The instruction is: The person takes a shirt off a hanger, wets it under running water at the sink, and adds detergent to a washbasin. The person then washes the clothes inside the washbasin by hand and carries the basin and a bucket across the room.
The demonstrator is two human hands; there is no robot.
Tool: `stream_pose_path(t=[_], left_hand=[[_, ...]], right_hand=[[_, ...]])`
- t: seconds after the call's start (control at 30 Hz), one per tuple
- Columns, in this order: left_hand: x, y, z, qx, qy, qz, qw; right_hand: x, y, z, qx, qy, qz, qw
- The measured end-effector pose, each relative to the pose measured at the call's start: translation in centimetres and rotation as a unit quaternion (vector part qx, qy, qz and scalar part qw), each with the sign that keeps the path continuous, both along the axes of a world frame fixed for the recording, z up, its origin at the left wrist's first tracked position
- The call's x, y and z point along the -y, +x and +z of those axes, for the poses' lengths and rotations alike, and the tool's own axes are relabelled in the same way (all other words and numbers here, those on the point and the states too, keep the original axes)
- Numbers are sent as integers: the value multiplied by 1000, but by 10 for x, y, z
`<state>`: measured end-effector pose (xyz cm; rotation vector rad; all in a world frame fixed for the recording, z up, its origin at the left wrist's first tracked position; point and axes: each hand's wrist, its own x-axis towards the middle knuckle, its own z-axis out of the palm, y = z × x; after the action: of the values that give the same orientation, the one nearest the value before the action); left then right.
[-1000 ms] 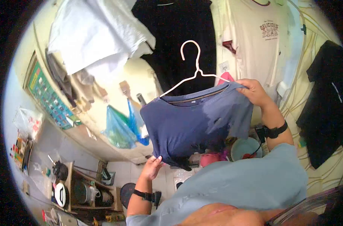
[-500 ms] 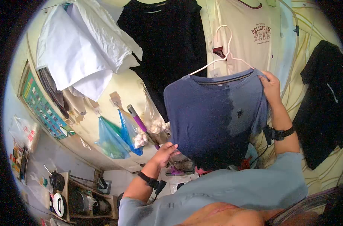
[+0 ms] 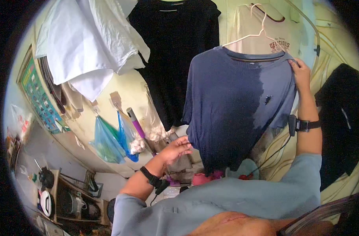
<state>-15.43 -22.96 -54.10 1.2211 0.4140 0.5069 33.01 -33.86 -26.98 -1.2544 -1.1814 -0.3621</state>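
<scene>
A dark blue T-shirt (image 3: 226, 98) hangs on a pale wire hanger (image 3: 262, 33) in front of me. Its right portion is a lighter blue-grey, with a small dark mark on the chest. My right hand (image 3: 301, 74) is closed on the shirt's shoulder, near the end of the hanger. Lower down, my left hand (image 3: 176, 149) pinches the left side edge of the shirt between thumb and fingers. The hanger's hook reaches up in front of a cream shirt (image 3: 242, 23); whether it rests on anything, I cannot tell.
White cloth (image 3: 85, 43) and a black shirt (image 3: 175, 51) hang along the wall. Below them are blue plastic bags (image 3: 108, 141), garlic bulbs (image 3: 137, 145) and a purple-grey pole (image 3: 136, 122). Another black garment (image 3: 341, 126) hangs at right. A shelf (image 3: 61, 196) stands lower left.
The T-shirt and hanger have moved up and to the right in view, with my right hand on the shoulder. The shirt's lower part hangs longer. My left hand stays at its side edge.
</scene>
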Motion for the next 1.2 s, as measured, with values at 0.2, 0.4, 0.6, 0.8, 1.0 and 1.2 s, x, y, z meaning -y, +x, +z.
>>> stream_pose_path(t=[0.2, 0.4, 0.6, 0.8, 1.0, 1.2], left_hand=[[-21, 51, 31, 103, 6, -19, 994], [-44, 111, 81, 144, 54, -4, 988], [-59, 125, 123, 203, 85, 39, 975], [-65, 122, 150, 208, 104, 93, 968], [-72, 115, 138, 194, 92, 113, 970], [-76, 107, 112, 146, 89, 163, 972]], right_hand=[[-37, 33, 62, 28, -17, -66, 997], [-118, 70, 126, 54, -8, 41, 998], [-170, 80, 184, 111, -39, -73, 990], [-211, 87, 219, 56, -78, 72, 993], [-217, 69, 202, 15, -229, 139, 963], [-223, 73, 187, 210, -76, -134, 966]])
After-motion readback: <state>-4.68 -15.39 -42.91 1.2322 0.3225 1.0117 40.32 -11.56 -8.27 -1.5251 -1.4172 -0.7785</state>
